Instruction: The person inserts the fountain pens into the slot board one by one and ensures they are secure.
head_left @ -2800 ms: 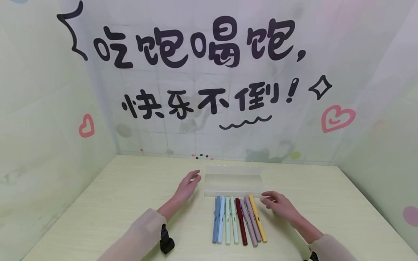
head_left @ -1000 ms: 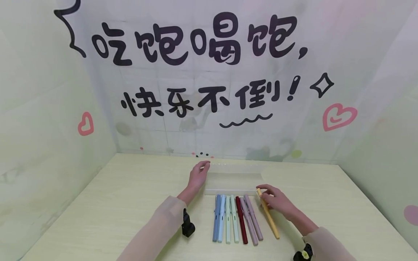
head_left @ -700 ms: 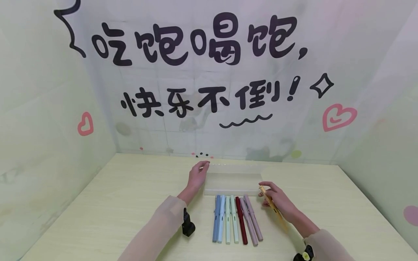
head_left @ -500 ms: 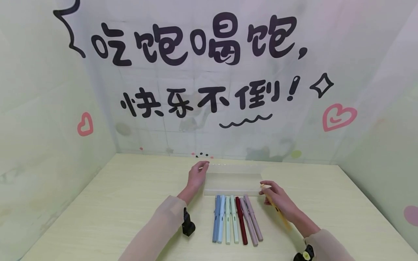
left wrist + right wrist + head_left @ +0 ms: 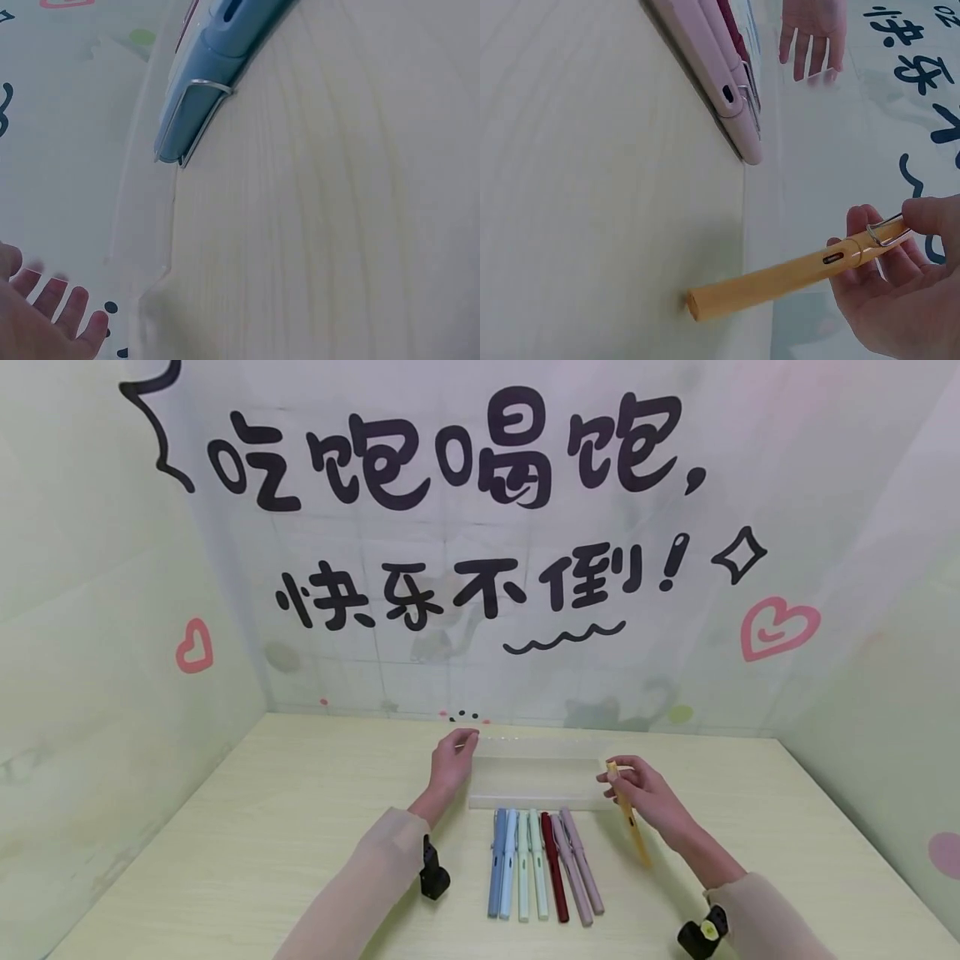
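Note:
My right hand (image 5: 648, 789) holds a yellow pen (image 5: 632, 827) by its clip end, to the right of the clear plastic box (image 5: 536, 802). In the right wrist view, the thumb and fingers pinch the capped end of the pen (image 5: 780, 281) near its wire clip; the other end points down toward the table. My left hand (image 5: 452, 766) is at the box's left end, its fingertips right at the edge. The left hand's fingers (image 5: 817, 52) look straight in the right wrist view. Several pens lie side by side in front of the box, including a blue pen (image 5: 497, 864) and a dark red pen (image 5: 555, 868).
Light green pens (image 5: 523, 868) and mauve pens (image 5: 576, 872) lie in the same row on the pale wooden table (image 5: 300, 827). Behind the box stands a printed backdrop (image 5: 420, 685) with large black characters. Fabric side walls (image 5: 112, 693) border the table.
My right hand has taken the yellow pen from the row's right end, tilted it and moved back slightly with it. My left hand has moved to the box's left edge and stayed there.

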A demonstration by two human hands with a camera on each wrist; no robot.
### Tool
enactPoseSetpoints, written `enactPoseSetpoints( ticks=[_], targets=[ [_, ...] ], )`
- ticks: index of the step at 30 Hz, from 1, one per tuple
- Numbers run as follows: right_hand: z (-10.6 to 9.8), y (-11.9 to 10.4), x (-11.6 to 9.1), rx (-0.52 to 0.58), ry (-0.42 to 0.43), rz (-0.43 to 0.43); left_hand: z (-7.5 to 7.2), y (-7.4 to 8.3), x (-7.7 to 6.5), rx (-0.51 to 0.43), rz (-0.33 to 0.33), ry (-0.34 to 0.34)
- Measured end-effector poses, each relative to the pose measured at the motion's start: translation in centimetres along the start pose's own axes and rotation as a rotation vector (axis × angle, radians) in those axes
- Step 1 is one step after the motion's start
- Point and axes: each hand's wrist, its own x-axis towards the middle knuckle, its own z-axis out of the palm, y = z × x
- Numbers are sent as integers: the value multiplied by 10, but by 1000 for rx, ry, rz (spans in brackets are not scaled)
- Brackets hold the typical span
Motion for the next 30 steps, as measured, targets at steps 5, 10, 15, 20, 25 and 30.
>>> enactPoseSetpoints(
  ticks=[5, 10, 15, 20, 25, 30],
  targets=[
    [-8, -6, 7, 4, 24, -47, 0, 0, 1, 0, -2, 6],
    [-16, -13, 13, -10, 67, -93, 1, -2, 3, 9, -16, 15],
    [-23, -18, 20, -30, 112, -92, 2, -3, 4, 17, -19, 17],
    [-29, -21, 28, -56, 168, -86, 2, -3, 4, 17, -16, 18],
    [-34, -25, 35, -101, 208, -63, 3, -2, 3, 21, -23, 21],
    [-34, -29, 42, -103, 218, -62, 2, -1, 4, 25, -26, 27]
  ],
)
